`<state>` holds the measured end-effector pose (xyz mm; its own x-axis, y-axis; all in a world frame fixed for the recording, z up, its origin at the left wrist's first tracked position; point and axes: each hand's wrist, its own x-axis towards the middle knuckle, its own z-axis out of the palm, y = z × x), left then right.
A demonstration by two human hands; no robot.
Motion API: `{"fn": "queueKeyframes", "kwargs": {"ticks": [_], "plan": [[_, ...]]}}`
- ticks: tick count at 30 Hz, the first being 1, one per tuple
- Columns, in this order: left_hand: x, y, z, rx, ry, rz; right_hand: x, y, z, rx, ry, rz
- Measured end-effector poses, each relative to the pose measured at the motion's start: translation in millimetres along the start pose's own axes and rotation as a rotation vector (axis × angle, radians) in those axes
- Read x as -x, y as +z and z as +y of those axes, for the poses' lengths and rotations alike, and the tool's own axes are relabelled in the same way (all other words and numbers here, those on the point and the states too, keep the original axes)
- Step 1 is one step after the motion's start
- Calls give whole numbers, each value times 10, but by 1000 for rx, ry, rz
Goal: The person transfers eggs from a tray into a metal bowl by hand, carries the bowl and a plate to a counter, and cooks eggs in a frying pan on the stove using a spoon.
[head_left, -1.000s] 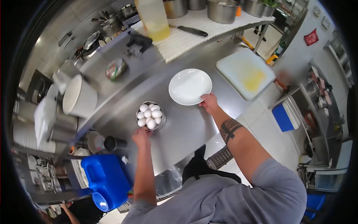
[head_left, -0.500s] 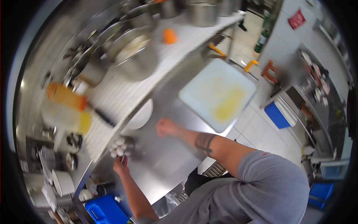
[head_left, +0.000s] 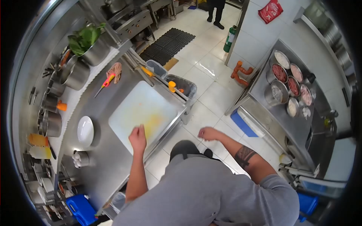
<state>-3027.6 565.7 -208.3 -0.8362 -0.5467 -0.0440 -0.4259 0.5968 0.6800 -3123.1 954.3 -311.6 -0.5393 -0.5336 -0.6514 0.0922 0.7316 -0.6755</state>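
My left hand (head_left: 137,139) is closed in a loose fist above the lower edge of a stained white cutting board (head_left: 140,113), with nothing visible in it. Over the tiled floor, my right hand (head_left: 209,133) has its fingers curled together; whether they hold anything is too small to tell. A white plate (head_left: 86,131) rests on the steel counter (head_left: 102,165) left of the board. Below the plate stands a metal container of eggs (head_left: 81,159). Neither hand touches them. A red-handled tool (head_left: 107,83) lies near a cloth (head_left: 114,72).
Metal pots (head_left: 75,73) and leafy greens (head_left: 86,39) line the shelf at left. On the right, a steel counter (head_left: 269,109) bears several bowls of food. A lined bin (head_left: 184,88) stands beyond the board. A person's legs (head_left: 216,15) show at the top.
My view has swung right and my body has turned away from the eggs and plate. Both hands are off them; earlier the left touched the egg container and the right held the plate.
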Motion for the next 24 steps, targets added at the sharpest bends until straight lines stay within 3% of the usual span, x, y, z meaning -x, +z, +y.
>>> {"fn": "queueKeyframes", "kwargs": {"ticks": [2, 4, 6, 9, 10, 11, 13, 14, 15, 16, 19, 22, 24], "plan": [[-369, 170, 801, 151, 49, 100, -204, -721, 195, 148, -109, 143], [-1033, 408, 885, 229, 193, 213, -368, -1366, 349, 143, -136, 291], [-1653, 431, 1208, 103, 409, 332, -592, -2021, 570, 159, -112, 391], [-2475, 789, 1692, 294, 315, 556, -799, -2900, 1042, 266, 0, 388], [-2677, 970, 1839, 377, 140, 654, -835, -3147, 1228, 312, 29, 378], [-2826, 1126, 1951, 380, 113, 688, -876, -3366, 1390, 361, 55, 368], [-2958, 1336, 2057, 391, -103, 989, -840, -3679, 1533, 378, 137, 420], [-2973, 1336, 2081, 376, -132, 1013, -958, -3792, 1994, 373, 123, 382], [-2955, 1313, 2116, 389, -145, 996, -1042, -3893, 2345, 326, 288, 317], [-2954, 1317, 2145, 402, -158, 986, -1097, -3952, 2581, 253, 313, 219], [-2993, 1331, 2248, 430, -232, 1076, -1301, -4150, 2559, 136, 573, -86], [-3079, 1345, 2323, 393, -307, 1152, -2027, -4490, 3390, 479, 392, -387], [-3113, 1374, 2240, 325, -351, 1193, -2689, -4862, 3822, 936, 74, -645]]}}
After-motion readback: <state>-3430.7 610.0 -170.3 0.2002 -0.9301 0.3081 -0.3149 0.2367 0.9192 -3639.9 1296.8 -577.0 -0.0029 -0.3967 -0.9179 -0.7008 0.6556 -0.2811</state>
